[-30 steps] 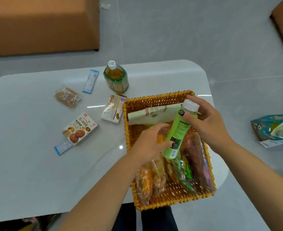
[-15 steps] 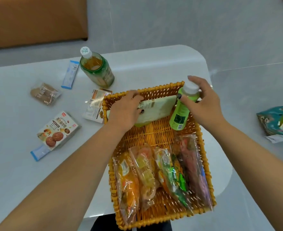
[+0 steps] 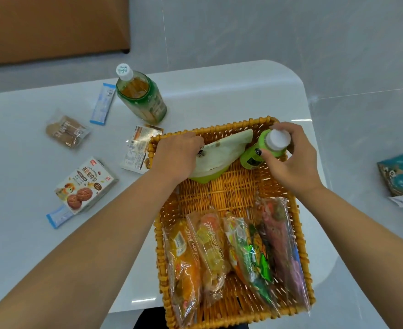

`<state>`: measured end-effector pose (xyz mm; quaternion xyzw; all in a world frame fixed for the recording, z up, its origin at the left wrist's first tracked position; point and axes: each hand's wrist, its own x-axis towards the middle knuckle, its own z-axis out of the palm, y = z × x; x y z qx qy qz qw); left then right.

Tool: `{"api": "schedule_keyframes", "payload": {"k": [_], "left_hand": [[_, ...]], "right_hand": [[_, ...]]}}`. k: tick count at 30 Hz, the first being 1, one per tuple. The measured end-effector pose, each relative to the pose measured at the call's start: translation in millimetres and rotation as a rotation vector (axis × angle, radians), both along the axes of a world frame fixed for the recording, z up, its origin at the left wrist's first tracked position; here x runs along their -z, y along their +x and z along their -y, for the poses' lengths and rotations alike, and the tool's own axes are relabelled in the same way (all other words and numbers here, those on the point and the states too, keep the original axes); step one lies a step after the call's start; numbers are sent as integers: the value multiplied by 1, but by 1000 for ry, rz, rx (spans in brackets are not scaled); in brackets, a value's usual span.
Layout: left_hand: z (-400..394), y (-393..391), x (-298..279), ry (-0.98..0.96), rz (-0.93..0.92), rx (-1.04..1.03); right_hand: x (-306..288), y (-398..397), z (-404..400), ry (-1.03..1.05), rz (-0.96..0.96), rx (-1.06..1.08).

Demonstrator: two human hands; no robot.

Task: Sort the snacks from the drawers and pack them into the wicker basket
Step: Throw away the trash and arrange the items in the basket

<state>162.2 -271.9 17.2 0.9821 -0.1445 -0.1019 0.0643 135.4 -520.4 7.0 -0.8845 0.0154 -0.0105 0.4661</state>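
Standing in the far right corner of the wicker basket (image 3: 229, 193), a small green bottle (image 3: 255, 153) with a white cap is gripped near its top by the right hand (image 3: 290, 160), thumb and fingers curled around the neck. Just beside it, a pale green pouch (image 3: 222, 155) leans against the basket's far wall, and the left hand (image 3: 176, 155) grasps its left end, fingers bent over the top edge; the pouch's right tip touches the bottle. At the near end of the basket lie four clear-wrapped snack packs side by side: an orange one (image 3: 184, 264), a yellow one (image 3: 210, 250), a green one (image 3: 252, 257) and a purple one (image 3: 281, 243), leaving bare weave between them and the pouch.

Outside the basket, on the white table (image 3: 29, 233), a flat snack packet (image 3: 138, 148) lies touching the basket's left wall, partly hidden behind it. A tall tea bottle (image 3: 141, 96) stands farther back. To the left are a cookie box (image 3: 86, 186), a blue sachet (image 3: 58, 216) tucked under its near corner, a second blue sachet (image 3: 103, 103) beside the tea bottle, and a clear-wrapped brown biscuit (image 3: 65, 131). A teal bag (image 3: 402, 174) sits off the table at the right.
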Motion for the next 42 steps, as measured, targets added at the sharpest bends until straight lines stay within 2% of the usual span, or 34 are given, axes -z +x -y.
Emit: {"api": "schedule_keyframes", "payload": {"k": [7,10,15,19,22,31,38,42], "left_hand": [[-15,15,-8,-23,-94,247],[-20,17,-8,-39,-90,299],[-17,21,-5,45,-119,359],[-1,16,0,80,-183,244],[7,2,8,88,-303,111],[15,3,8,152,-257,-60],[18,3,6,165,-194,-49],[17,3,7,153,-193,-94]], "right_hand": [[-9,-5,-14,99,99,277],[-13,-5,-17,114,92,286],[-24,-3,-9,143,53,197],[-33,0,0,134,2,78],[-41,-2,5,157,42,91],[-21,-5,-11,102,77,149],[12,-2,-18,-85,-12,-2],[18,1,-22,-183,-9,12]]}}
